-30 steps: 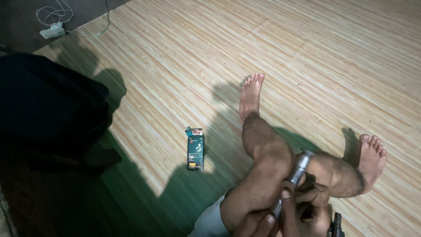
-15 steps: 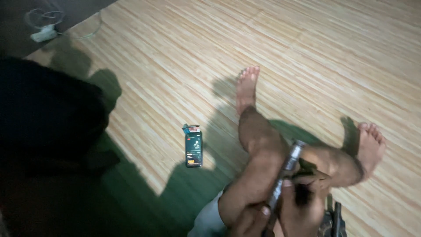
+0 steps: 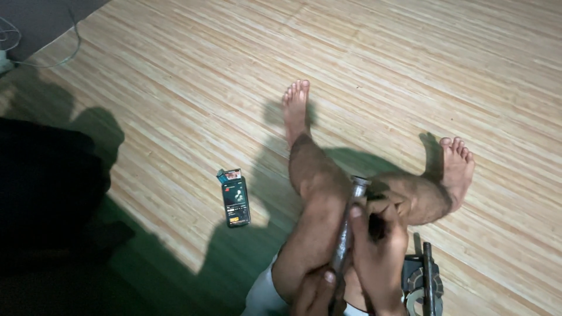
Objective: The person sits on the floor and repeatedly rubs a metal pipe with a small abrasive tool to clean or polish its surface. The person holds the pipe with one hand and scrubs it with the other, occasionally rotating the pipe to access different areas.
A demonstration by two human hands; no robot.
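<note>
**Q:** Right hand (image 3: 379, 253) — what is its state, and where does the held thing lie?

**A:** It is closed around a grey metal tube (image 3: 346, 229), thumb pressed on the upper shaft and fingers curled behind. The tube runs steeply upward from the bottom edge, its open end just above the knuckles, in front of the bent left leg (image 3: 313, 199). The left hand (image 3: 315, 291) grips the tube's lower part; only its fingers show at the frame's lower edge.

**Q:** What surrounds the hands, and what blocks the view?

**A:** Both bare legs lie on a pale wooden plank floor (image 3: 193, 88), the right foot (image 3: 455, 167) turned outward. A dark metal clamp-like tool (image 3: 422, 280) rests on the floor just beside the right hand, partly cut off by the frame. A phone (image 3: 236, 201) with a lit screen lies left of the legs, a small card touching its top end. Farther left, a large dark mass (image 3: 50, 193) and deep shadow hide the floor. A white cable (image 3: 35, 55) lies at the far upper left. The right hand covers the tube's middle.
</note>
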